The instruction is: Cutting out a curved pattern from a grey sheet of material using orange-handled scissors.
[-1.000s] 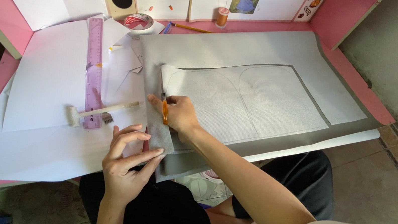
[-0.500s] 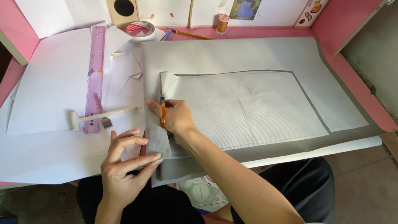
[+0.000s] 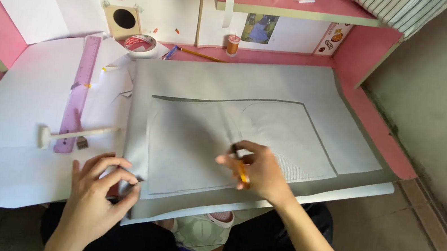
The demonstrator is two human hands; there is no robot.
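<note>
A large grey sheet (image 3: 274,86) lies across the pink desk, with a smaller grey pattern piece (image 3: 187,144) on top of it. My right hand (image 3: 258,169) rests on the pattern piece near its middle and grips an orange pencil (image 3: 242,170). My left hand (image 3: 99,190) presses its fingertips on the lower left corner of the grey sheet at the desk's near edge, fingers spread, holding nothing.
A purple ruler (image 3: 78,93) and a white hammer-like tool (image 3: 72,134) lie on white paper (image 3: 16,100) at the left. A tape roll (image 3: 141,44), an orange thread spool (image 3: 233,44) and a pencil (image 3: 201,55) sit at the back. The desk's pink edge (image 3: 381,133) is at the right.
My right hand with the pencil has moved rightward from the pattern piece's left edge to its middle. My left hand stays at the lower left corner. The camera view has shifted.
</note>
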